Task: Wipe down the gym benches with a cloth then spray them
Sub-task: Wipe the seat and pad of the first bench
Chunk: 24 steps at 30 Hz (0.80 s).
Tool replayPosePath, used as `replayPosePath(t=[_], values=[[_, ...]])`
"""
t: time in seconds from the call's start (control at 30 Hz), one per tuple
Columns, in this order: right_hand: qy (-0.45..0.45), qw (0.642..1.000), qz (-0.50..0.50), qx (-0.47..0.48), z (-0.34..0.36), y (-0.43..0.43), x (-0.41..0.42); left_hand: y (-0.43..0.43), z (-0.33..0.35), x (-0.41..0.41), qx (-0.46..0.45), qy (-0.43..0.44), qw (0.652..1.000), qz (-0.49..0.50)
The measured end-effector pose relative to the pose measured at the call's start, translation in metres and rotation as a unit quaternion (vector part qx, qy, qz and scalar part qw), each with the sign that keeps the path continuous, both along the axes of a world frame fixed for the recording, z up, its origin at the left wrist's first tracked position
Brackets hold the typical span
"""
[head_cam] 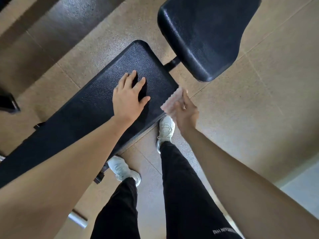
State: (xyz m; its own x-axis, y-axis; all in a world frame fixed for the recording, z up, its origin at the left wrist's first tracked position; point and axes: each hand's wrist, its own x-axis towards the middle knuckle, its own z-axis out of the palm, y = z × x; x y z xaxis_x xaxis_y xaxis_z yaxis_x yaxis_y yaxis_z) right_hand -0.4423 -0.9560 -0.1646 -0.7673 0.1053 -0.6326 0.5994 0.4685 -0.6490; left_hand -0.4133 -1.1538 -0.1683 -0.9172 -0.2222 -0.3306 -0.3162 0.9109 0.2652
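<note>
My left fingers (136,78) lie spread and flat on the black padded bench (96,107), holding nothing, the palm of my left hand (126,97) pressing near the end of the long pad as if to steady me. My right fingers (185,96) are curled around a pale cloth (172,100), which is blurred, so I cannot tell how it is folded or exactly how tight the hold is; my right hand (185,112) carries it just off the near corner of the pad, over the floor rather than on the leather. From this I judge the wiping to be under way, not done: the cloth sits at the bench's edge, either about to sweep across or just coming off, and the surface shows no wet sheen or streaks that would tell me which parts are cleaned. The separate seat pad (207,35) beyond the gap looks untouched as far as I can see, and another dark bench (57,23) lies farther off. No spray bottle is in view, so the spraying step appears entirely ahead of me, along with any remaining benches
</note>
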Motion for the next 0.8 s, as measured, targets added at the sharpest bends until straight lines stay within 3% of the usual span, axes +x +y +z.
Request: replayPosePath(t=[0.17, 0.37, 0.53, 0.67, 0.8], values=[[-0.026, 0.989, -0.147, -0.011, -0.009, -0.036, 0.054, -0.017, 0.005, 0.041, 0.060, 0.016, 0.997, -0.034], [-0.067, 0.991, -0.104, 0.043, -0.017, -0.064, 0.112, -0.041, 0.021, 0.178, 0.072, 0.013, 0.997, 0.013], [-0.150, 0.979, -0.129, -0.057, -0.014, -0.082, 0.141, -0.054, 0.022, 0.292, 0.057, -0.011, 0.996, 0.073], [-0.229, 0.961, -0.136, -0.082, 0.000, -0.101, 0.168, -0.060, 0.021, 0.350, 0.039, -0.043, 0.992, 0.109], [-0.246, 0.948, -0.171, -0.108, 0.009, -0.125, 0.197, -0.067, 0.016, 0.380, 0.025, -0.064, 0.995, 0.070]])
